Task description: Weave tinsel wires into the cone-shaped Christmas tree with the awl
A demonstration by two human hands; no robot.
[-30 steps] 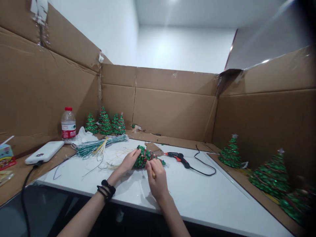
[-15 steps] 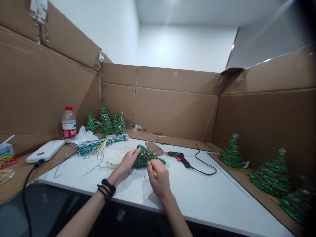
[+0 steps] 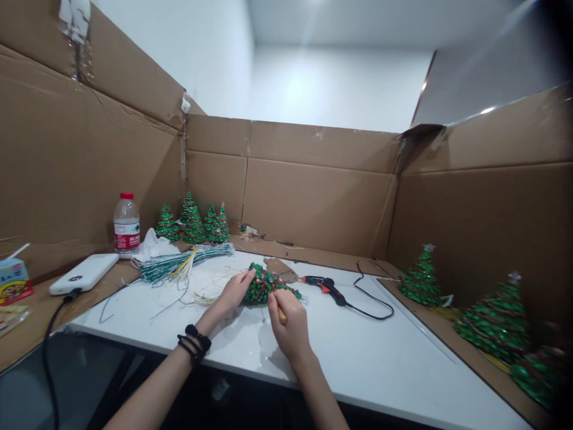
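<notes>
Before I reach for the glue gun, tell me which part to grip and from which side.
Take the glue gun by its black handle, probably from the near right: it lies on its side, with the handle slanting that way and the red tip pointing left, toward the held tree. Avoid snagging the cord running from the handle's end.

White table (image 3: 385, 364) with wires (image 3: 162, 266), glue gun (image 3: 330, 290)

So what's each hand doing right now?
Left hand: holding the green tree at its wide end.
Right hand: closed around a wood-coloured handle.
</notes>
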